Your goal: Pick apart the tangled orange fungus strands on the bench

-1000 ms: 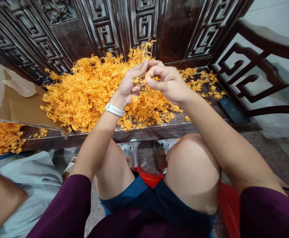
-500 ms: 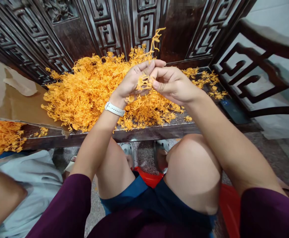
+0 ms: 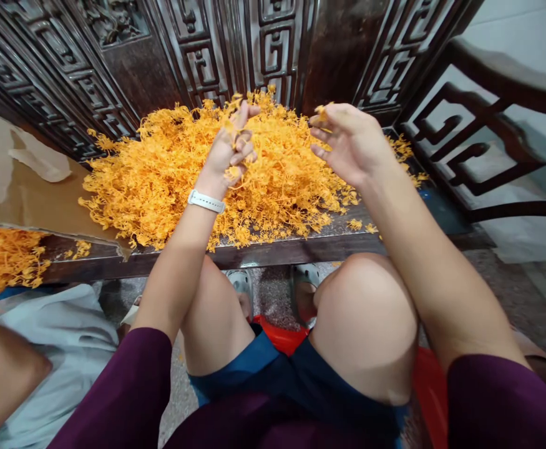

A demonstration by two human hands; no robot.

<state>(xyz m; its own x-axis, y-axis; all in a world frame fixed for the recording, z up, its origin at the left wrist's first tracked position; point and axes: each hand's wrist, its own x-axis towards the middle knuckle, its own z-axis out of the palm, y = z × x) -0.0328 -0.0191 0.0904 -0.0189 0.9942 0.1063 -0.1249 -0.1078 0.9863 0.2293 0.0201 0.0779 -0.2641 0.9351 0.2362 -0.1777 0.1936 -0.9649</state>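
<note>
Your left hand (image 3: 223, 153) is curled around a few thin, curly orange sprigs (image 3: 233, 174), and some of them poke out between your fingers. Your right hand (image 3: 354, 143) is just a bit away from it, with its fingers loosely bent and apart. A tiny orange bit (image 3: 321, 110) is at the tip of its top finger, but I cannot tell if you are pinching it. Your two hands are not touching. A white strap with little holes (image 3: 206, 201) goes around your left wrist.

Under and behind your hands is a big, fluffy heap of curly orange sprigs (image 3: 160, 174). It sits on a shiny dark brown wooden bench (image 3: 282, 252), and it reaches up to the carved dark wooden back (image 3: 342, 56). A few loose orange sprigs (image 3: 354, 224) lie near the front edge. On your right is a dark wooden armrest with square curls (image 3: 488, 87).

On your left, a bent brown cardboard sheet (image 3: 43, 199) stands between the big heap and a smaller orange heap (image 3: 5, 255). Next to you is another person in pale grey clothes (image 3: 62, 330). You have purple sleeves (image 3: 113, 386), blue shorts (image 3: 235, 368) and grey shoes with round holes (image 3: 307, 274)
</note>
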